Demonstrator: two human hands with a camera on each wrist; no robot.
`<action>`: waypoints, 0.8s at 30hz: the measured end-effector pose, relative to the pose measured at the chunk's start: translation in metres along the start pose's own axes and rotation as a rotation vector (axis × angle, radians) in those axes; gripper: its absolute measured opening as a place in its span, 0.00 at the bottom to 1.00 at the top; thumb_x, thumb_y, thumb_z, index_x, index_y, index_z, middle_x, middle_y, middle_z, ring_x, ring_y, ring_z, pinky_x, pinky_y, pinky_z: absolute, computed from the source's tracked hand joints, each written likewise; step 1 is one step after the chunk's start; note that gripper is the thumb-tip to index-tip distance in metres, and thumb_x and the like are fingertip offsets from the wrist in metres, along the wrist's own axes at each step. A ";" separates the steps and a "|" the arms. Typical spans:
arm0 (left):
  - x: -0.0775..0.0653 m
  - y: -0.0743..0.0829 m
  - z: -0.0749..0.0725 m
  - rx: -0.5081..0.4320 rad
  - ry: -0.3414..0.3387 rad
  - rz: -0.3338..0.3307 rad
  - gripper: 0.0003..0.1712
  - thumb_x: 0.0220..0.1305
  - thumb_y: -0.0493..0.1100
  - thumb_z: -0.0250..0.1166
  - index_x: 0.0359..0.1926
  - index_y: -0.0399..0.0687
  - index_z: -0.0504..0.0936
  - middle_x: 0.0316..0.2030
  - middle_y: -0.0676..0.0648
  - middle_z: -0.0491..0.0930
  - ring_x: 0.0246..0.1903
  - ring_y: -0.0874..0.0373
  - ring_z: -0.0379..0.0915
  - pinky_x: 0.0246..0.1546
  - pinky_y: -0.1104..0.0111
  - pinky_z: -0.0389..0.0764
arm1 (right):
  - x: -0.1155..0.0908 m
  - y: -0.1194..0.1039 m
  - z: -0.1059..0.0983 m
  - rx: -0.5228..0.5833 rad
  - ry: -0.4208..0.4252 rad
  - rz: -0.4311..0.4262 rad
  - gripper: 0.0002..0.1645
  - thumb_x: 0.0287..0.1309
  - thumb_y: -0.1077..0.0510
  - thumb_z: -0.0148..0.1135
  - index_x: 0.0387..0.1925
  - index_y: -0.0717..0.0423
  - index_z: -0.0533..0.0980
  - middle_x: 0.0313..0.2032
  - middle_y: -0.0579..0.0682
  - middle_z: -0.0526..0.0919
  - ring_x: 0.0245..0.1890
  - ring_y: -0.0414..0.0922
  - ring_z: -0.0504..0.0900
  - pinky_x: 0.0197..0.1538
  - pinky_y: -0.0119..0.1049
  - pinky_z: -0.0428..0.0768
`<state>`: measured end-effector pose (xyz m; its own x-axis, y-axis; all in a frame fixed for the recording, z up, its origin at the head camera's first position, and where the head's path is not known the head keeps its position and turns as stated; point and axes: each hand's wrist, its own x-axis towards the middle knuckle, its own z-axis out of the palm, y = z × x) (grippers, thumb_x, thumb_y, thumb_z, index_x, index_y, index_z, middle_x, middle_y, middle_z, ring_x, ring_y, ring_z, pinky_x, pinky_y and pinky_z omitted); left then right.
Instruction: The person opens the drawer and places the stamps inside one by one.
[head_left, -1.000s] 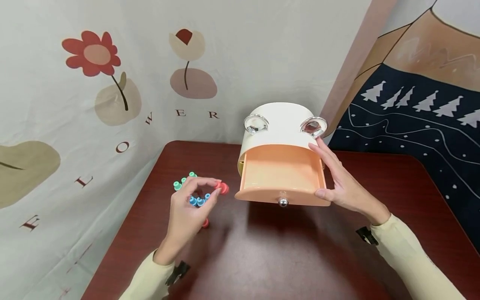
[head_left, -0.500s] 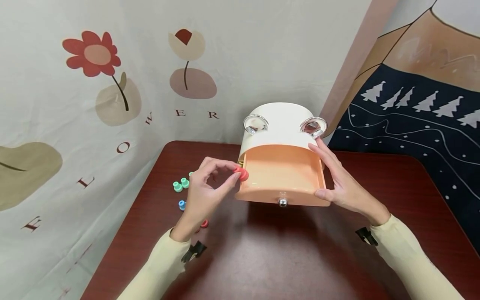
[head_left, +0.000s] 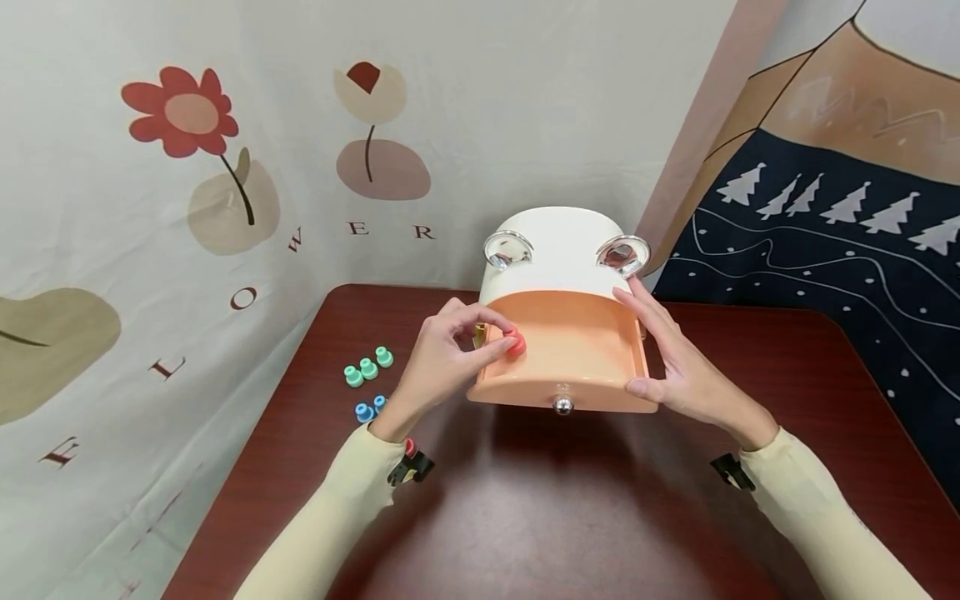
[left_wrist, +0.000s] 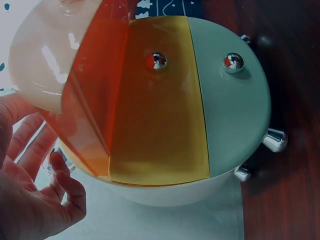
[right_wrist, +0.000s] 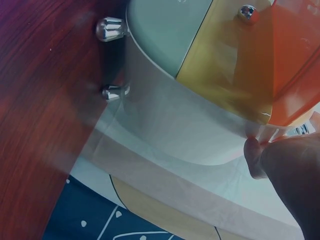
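While left hand pinches rounded red piece | right hand, unclenched, touches glossy drawer

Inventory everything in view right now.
Table: one, maroon, beneath
Cabinet: one, white, table rear
Open drawer: one, orange, cabinet top
Lower drawers: two, yellow above green
Knobs: three, silver, drawers
Discs: two, silver, cabinet top
Feet: three, silver, cabinet base
Green pegs: three, green, table left
Blue pegs: two, blue, table left
Loose peg: one, red, table left
Held peg: one, red, at open drawer
Cloths: two, pale left, navy right
Clips: two, black, wrists
Sleeves: two, cream, forearms
Left hand: one, bare, grip on held peg
Right hand: one, bare, cabinet's right
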<state>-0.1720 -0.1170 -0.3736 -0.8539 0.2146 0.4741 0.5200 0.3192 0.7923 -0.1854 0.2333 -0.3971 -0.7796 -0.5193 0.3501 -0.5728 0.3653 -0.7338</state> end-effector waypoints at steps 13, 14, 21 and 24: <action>0.016 -0.003 0.009 0.109 -0.026 -0.021 0.07 0.63 0.44 0.83 0.42 0.57 0.96 0.25 0.53 0.75 0.35 0.39 0.67 0.32 0.59 0.65 | 0.003 0.002 0.000 0.017 0.010 -0.009 0.63 0.56 0.45 0.79 0.87 0.39 0.56 0.88 0.48 0.40 0.85 0.54 0.41 0.70 0.86 0.48; 0.016 -0.003 0.009 0.113 -0.028 -0.016 0.07 0.63 0.43 0.83 0.42 0.57 0.96 0.24 0.53 0.75 0.34 0.40 0.66 0.32 0.59 0.65 | 0.003 0.002 0.000 0.018 0.011 -0.013 0.63 0.56 0.45 0.79 0.87 0.40 0.56 0.88 0.48 0.40 0.85 0.54 0.41 0.70 0.85 0.48; 0.013 -0.008 0.010 0.111 -0.053 0.049 0.09 0.64 0.41 0.82 0.45 0.56 0.95 0.25 0.57 0.80 0.33 0.44 0.67 0.31 0.60 0.66 | 0.002 0.004 0.000 0.026 0.018 -0.019 0.62 0.57 0.42 0.78 0.87 0.41 0.56 0.88 0.48 0.40 0.85 0.54 0.41 0.71 0.85 0.45; 0.010 -0.012 0.009 0.077 -0.060 0.092 0.12 0.63 0.38 0.81 0.47 0.54 0.96 0.36 0.60 0.89 0.35 0.46 0.68 0.34 0.61 0.66 | 0.001 0.005 0.002 0.029 0.020 -0.018 0.62 0.57 0.41 0.78 0.87 0.41 0.57 0.88 0.48 0.40 0.85 0.55 0.41 0.70 0.85 0.46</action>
<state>-0.1867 -0.1102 -0.3814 -0.8009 0.3002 0.5181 0.5982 0.3647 0.7135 -0.1882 0.2327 -0.4016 -0.7743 -0.5097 0.3751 -0.5796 0.3329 -0.7438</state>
